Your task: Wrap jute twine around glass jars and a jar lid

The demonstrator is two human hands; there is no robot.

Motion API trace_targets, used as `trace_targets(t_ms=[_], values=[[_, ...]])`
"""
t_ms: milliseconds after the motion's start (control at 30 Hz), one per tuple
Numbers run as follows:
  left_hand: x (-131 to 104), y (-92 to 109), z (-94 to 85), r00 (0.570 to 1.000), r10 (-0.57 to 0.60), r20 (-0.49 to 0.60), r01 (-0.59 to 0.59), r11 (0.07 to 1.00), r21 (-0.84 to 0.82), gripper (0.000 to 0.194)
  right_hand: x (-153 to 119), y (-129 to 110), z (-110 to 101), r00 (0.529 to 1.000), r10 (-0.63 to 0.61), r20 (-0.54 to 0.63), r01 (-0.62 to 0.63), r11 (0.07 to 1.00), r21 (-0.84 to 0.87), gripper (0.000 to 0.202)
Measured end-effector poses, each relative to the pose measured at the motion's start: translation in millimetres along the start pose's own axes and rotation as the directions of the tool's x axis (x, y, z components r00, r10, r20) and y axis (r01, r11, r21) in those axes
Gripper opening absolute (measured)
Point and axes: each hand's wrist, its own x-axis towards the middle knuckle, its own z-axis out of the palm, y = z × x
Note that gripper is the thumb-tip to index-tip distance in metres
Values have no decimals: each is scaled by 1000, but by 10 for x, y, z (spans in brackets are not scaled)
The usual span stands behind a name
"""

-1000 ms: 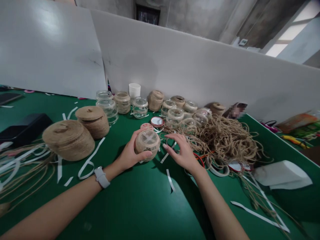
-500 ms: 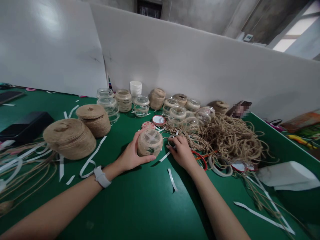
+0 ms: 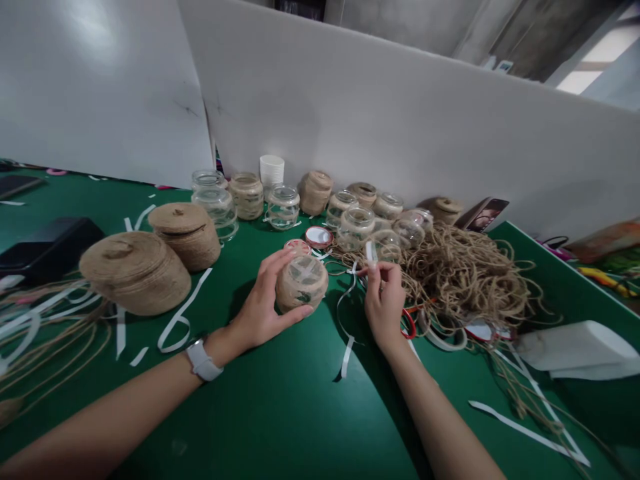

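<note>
My left hand (image 3: 270,300) wraps round the side of a glass jar (image 3: 302,283) with twine or tape around it and a clear cross of tape on its upturned face. To the right, my right hand (image 3: 385,300) pinches a short white strip (image 3: 371,253) between thumb and fingertips, raised above the table. A thin curled strip hangs between the hands, and a white piece (image 3: 347,357) lies below it. Just behind the jar are a red-patterned lid (image 3: 297,247) and a white lid with a red rim (image 3: 319,237).
Two lidded twine-wrapped pots (image 3: 135,273) stand at left, near a black device (image 3: 53,250). Glass jars (image 3: 283,208) line the back by a white partition (image 3: 375,113). At right are tangled twine (image 3: 465,277), a tape roll (image 3: 445,337), red-handled scissors (image 3: 409,323) and a white roll (image 3: 575,350).
My right hand has risen from the table and moved right, now with a white strip in its fingertips. The small strip near the jar has shifted. My left hand stays on the jar.
</note>
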Motion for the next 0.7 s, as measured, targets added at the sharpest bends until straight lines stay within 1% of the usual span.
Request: trace_targets(t_ms=[67,100,133,167,200,233,267,300,333,367,400,467,533,567,633,700], values=[[-5,31,2,1000,-24,9,23,999,40,80,-29,-52,-6,996,72,-53,-67,992,105,27],[-10,40,6,999,-40,15,39,998,54,80,-47,-84,-6,993,83,-82,-72,989,130,26],[-13,46,10,998,-54,18,53,996,66,81,-64,-123,-5,991,71,-112,-56,989,135,24],[-17,49,15,998,-61,15,60,995,78,81,-82,-170,-4,990,33,-136,-16,992,123,22],[-18,49,18,998,-61,4,60,994,93,82,-101,-225,-6,988,-35,-149,50,994,96,20],[-18,48,21,998,-55,-15,56,992,110,82,-119,-287,-10,980,-134,-148,143,988,53,20],[-17,46,22,998,-45,-38,49,991,127,81,-139,-353,-16,959,-257,-123,258,966,-5,21],[-15,46,21,998,-32,-58,40,989,144,80,-159,-420,-25,920,-382,-88,377,924,-66,22],[-11,47,19,997,-20,-72,31,987,158,80,-181,-484,-35,871,-488,-53,480,869,-123,24],[-8,52,16,997,-4,-82,18,985,170,80,-203,-541,-45,826,-563,-29,551,817,-172,25],[-4,60,12,996,13,-88,3,984,178,80,-226,-589,-53,792,-610,-22,593,777,-209,25],[1,89,-2,993,49,-103,-28,980,199,84,-267,-655,-61,754,-656,-31,629,735,-252,24],[0,131,-22,987,109,-119,-80,970,229,84,-300,-685,-60,739,-672,-51,637,722,-269,22],[-3,153,-33,983,146,-114,-114,962,250,80,-313,-691,-57,738,-673,-59,636,722,-273,22],[-14,192,-52,972,227,-68,-197,933,302,69,-331,-694,-50,742,-668,-60,633,727,-265,25],[-28,216,-65,959,284,-8,-264,901,345,59,-339,-691,-42,747,-664,-35,641,733,-227,33]])
